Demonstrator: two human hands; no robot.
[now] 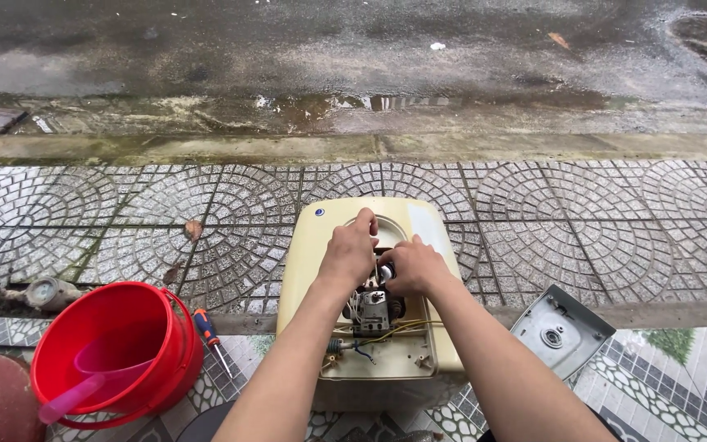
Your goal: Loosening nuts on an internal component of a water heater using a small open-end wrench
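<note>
Reaching into the cream water heater (321, 245), left hand (348, 255) and right hand (413, 268), seemingly pinching inner parts.

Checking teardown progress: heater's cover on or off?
Off. The cream water heater shows bare wiring; its grey cover panel lies apart on the tiles.

Plastic, metal and wet stone

Cream water heater (321, 245) casing: smooth, slightly glossy plastic. Red bucket (137, 327): shiny plastic. Grey cover plate (562, 331): matt. Patterned paving (583, 221): rough stone. Road (353, 49): wet, glistening asphalt.
</note>
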